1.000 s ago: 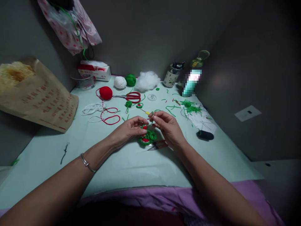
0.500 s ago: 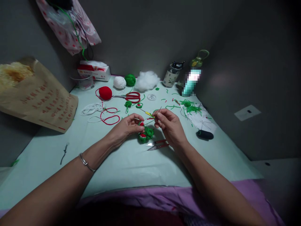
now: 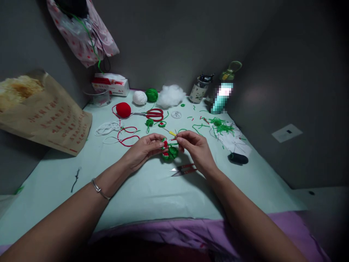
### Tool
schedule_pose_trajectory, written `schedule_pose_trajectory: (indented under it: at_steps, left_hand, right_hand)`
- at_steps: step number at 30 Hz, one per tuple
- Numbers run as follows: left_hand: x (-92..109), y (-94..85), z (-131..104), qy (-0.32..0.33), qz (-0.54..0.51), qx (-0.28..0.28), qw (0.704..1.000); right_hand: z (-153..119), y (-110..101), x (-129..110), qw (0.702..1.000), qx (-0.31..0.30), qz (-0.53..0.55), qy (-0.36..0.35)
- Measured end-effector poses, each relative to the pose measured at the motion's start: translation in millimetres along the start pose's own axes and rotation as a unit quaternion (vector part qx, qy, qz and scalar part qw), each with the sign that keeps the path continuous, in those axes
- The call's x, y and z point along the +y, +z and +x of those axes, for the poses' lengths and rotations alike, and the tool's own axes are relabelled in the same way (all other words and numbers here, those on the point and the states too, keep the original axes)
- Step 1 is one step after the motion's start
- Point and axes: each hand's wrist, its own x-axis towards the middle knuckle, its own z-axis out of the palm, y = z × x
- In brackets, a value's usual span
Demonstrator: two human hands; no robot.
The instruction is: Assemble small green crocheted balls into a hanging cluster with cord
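Between the thumb and fingers of my left hand [image 3: 147, 147] is a small crochet piece [image 3: 171, 153] of green yarn with red and white parts. My right hand [image 3: 192, 143] pinches a thin needle [image 3: 176, 133] just right of it. A green yarn strand runs between the piece and my right fingertips. Behind the fingers a crochet hook [image 3: 172, 133] with a yellow grip lies on the table. Thread snips [image 3: 181, 170] with red handles rest below my right hand, their handle ends partly covered by it.
Red scissors [image 3: 155, 115], a red yarn ball [image 3: 123, 110], a white yarn ball [image 3: 140, 98], a green yarn ball [image 3: 152, 95] and stuffing [image 3: 171, 96] lie behind. Green scraps [image 3: 222, 125] and a dark roll [image 3: 238, 158] are at right; a paper bag [image 3: 62, 120] stands left.
My right hand has come slightly left and down toward the crochet piece. The piece has turned a little in my left hand, showing more red. The view has shifted slightly.
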Motion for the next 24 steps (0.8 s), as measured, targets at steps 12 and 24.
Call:
schedule_pose_trajectory:
  at_steps: [12, 24]
  left_hand:
    - [2.6, 1.5, -3.5, 0.036, 0.032, 0.001, 0.999]
    - [-7.6, -0.1, 0.4, 0.057, 0.076, -0.018, 0.995]
  right_hand:
    - [-3.4, 3.0, 0.0, 0.996, -0.023, -0.087, -0.025]
    - [-4.1, 5.5, 11.2, 0.986, -0.046, -0.155, -0.045]
